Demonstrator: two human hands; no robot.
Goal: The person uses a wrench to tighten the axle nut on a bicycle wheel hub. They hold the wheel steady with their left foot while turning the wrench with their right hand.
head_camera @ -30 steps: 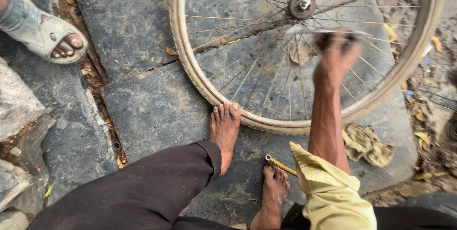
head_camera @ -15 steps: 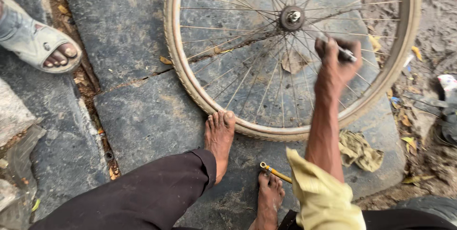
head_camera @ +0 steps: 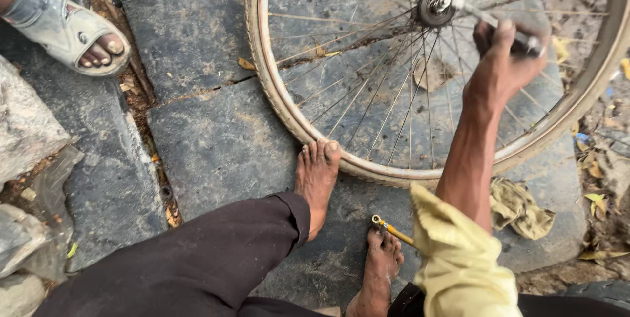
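While the bicycle wheel [head_camera: 367, 94] lies flat on the dark stone slabs [head_camera: 197, 140], the right hand [head_camera: 502, 61] reaches over its spokes, fingers clenched around a metal wrench [head_camera: 489, 21]. Wrench's far end sits on the axle nut at the hub [head_camera: 435, 7], upper centre of view; handle runs down-right into the fist. Forearm crosses over the rim from below, w/ a yellow sleeve [head_camera: 459, 258] rolled at the elbow. Left hand: not in view.

Wheel: tan-edged rim, thin spokes, approx. half cut off by top and right frame edges. Near side of rim touches the toes of the person's bare foot [head_camera: 317, 182], which rests on the slab just outside the rim; dark trouser leg [head_camera: 197, 271] leads to it. Second bare foot [head_camera: 379, 271] lies nearer the bottom edge, beside a small yellow-handled tool [head_camera: 392, 230] that lies on the stone, partly hidden by the sleeve.

Crumpled olive rag [head_camera: 518, 205] lies on the slab just right of the forearm, close to the rim. Upper left: another person's foot in a grey sandal [head_camera: 65, 28], well apart from the wheel. Dry leaves scatter at right edge.
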